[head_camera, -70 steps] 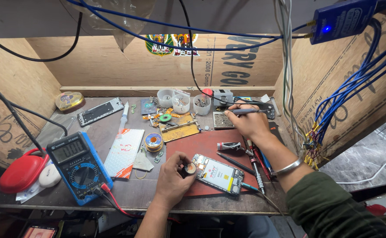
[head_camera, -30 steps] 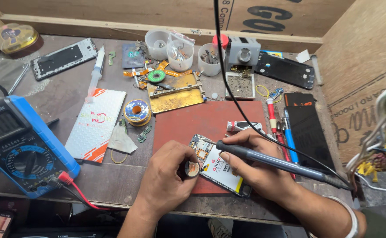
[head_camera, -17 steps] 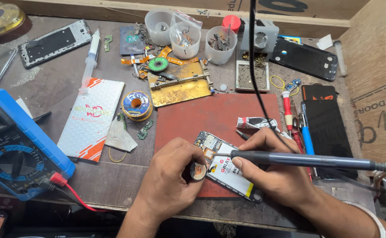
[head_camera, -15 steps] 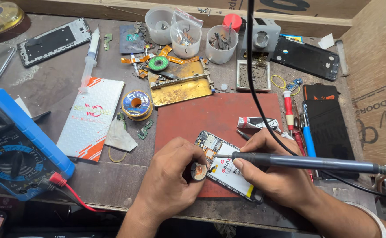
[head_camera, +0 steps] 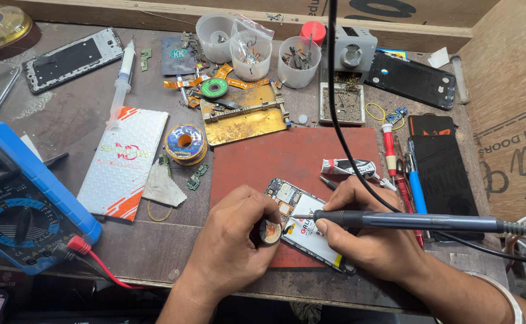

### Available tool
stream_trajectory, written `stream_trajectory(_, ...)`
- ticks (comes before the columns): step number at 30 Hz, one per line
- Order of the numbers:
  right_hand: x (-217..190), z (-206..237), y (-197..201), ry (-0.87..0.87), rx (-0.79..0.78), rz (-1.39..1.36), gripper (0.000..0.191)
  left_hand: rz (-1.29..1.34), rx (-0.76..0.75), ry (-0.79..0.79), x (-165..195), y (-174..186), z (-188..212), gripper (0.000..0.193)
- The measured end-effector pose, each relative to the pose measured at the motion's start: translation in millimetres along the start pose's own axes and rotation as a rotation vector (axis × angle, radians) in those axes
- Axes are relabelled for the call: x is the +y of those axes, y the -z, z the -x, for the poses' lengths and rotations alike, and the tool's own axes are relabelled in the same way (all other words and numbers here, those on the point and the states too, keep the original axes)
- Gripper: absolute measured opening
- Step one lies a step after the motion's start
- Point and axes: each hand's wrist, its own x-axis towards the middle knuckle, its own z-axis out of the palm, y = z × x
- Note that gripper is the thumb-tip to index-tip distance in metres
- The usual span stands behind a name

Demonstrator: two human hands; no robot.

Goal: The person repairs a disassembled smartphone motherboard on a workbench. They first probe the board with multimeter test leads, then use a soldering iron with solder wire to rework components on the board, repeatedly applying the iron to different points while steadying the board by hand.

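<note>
bench (head_camera: pixel 59 126): worn brown top, cluttered; red mat (head_camera: pixel 293 159) centre.
multimeter (head_camera: pixel 20 204): blue, near left, partly cut off by the frame edge; red lead plugged in.
opened phone (head_camera: pixel 302 225): on near edge of mat, back off, board and battery exposed; lower end hidden under right hand.
right hand (head_camera: pixel 374 237): fingers clamped pen-style on soldering iron (head_camera: pixel 407 222), tip at phone's top-left.
left hand (head_camera: pixel 236 240): fingers curled around a small round tin (head_camera: pixel 270 231), touching phone's left edge.
change: view tighter than a second ago; iron has come down from far right of the bench to the board, tip now steady there. Reads as working a joint.
unclear: tin contents, exact pad under tip, parts in the far cups (head_camera: pixel 299 60).
</note>
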Motion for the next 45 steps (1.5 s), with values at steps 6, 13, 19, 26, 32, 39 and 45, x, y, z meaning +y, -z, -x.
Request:
stream_trajectory(6, -1, 0, 1, 0.022, 0.003, 0.011, 0.021, 0.001, -0.003, -0.015, 1, -1, 0, 0.024)
stream_trajectory(13, -2, 1, 1, -0.052, -0.02, -0.021, 0.02, 0.008, -0.002, 0.019, 4, -2, 0, 0.022)
stream_trajectory(19, -6, 1, 1, -0.028, -0.023, 0.015, 0.022, 0.01, -0.001, 0.02, 5, -2, -1, 0.021)
stream_trajectory(26, -8, 0, 2, -0.013, -0.026, -0.002, 0.023, 0.012, -0.01, 0.026, 6, -2, -1, 0.02)
stream_trajectory(32, -8, 0, 3, 0.017, -0.023, 0.03, 0.023, -0.002, -0.006, 0.006, 7, -2, -1, 0.021)
stream_trajectory(39, -7, 2, 3, 0.02, -0.038, -0.054, 0.022, -0.016, -0.007, 0.033, 10, -4, -2, 0.024)
stream_trajectory(45, -7, 1, 3, 0.044, -0.028, -0.044, 0.021, -0.037, 0.002, 0.013, 11, -4, -2, 0.024)
